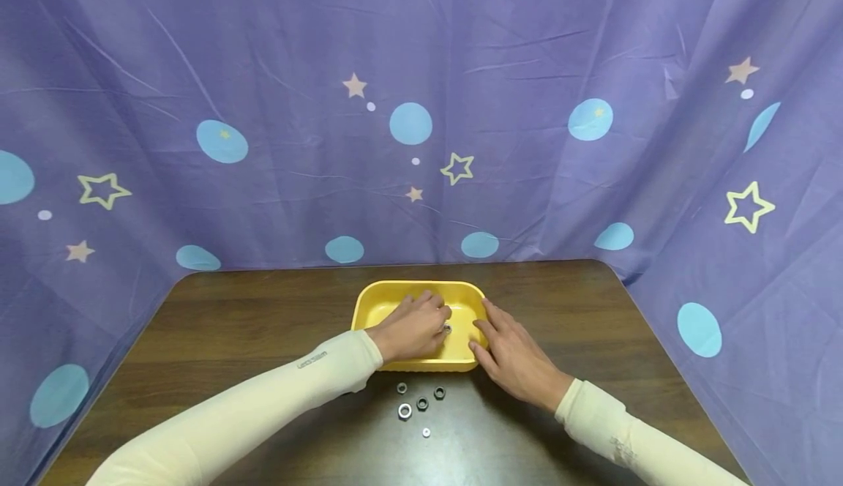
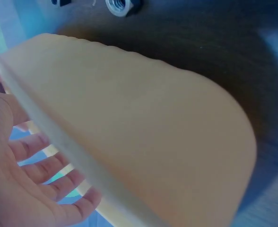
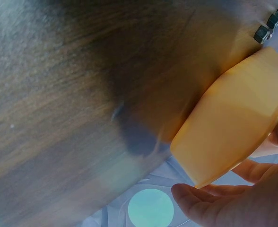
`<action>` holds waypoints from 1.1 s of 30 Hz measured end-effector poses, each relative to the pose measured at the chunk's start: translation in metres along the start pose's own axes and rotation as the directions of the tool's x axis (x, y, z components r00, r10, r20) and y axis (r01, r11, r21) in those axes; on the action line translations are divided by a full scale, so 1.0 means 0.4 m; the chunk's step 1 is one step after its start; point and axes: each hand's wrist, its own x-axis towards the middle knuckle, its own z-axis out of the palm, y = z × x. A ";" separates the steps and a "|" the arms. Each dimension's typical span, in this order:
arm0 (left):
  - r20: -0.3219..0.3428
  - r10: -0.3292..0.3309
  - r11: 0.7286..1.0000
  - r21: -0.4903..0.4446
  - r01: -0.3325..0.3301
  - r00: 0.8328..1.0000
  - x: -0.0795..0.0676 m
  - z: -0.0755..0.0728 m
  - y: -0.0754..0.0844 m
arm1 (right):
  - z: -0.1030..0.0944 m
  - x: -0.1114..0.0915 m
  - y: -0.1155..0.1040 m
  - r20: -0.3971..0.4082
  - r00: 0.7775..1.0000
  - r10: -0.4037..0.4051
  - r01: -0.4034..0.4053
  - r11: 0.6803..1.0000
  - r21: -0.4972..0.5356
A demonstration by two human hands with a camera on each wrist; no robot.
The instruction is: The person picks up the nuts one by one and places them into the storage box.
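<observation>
A yellow tray [image 1: 454, 361] with rounded corners stands on the table. My left hand [image 1: 415, 329] reaches over the near rim into it, fingers loosely bent and spread. Beside its thumb and index finger, inside the tray, is a small metal nut [image 1: 447, 329]; contact with the fingers is unclear. The left thumb tip is hidden behind the tray wall [image 2: 143, 109] in the left wrist view. At the tray's right end, my right hand [image 1: 516, 350] touches the rim with relaxed fingers, some inside and some along the outer wall [image 3: 233, 118].
Several loose pieces lie in front of the tray: a silver nut [image 1: 405, 411], darker nuts such as this black nut [image 1: 422, 403], and a small silver piece [image 1: 426, 432]. The dark wooden table [image 1: 263, 325] meets a purple curtain [image 1: 290, 142] behind.
</observation>
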 end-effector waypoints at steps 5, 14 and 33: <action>-0.012 -0.013 1.000 -0.009 0.012 1.000 -0.031 -0.023 -0.010 | -0.001 0.001 -0.001 -0.021 1.000 -0.012 0.012 1.000 -0.001; -0.059 -0.039 0.998 -0.058 0.036 0.997 -0.103 -0.059 -0.034 | -0.003 -0.001 -0.001 0.031 0.999 0.030 -0.031 0.999 0.024; -0.198 -0.049 0.999 -0.029 0.044 0.979 -0.220 -0.090 -0.055 | 0.001 -0.004 0.000 0.007 1.000 0.021 -0.021 1.000 0.019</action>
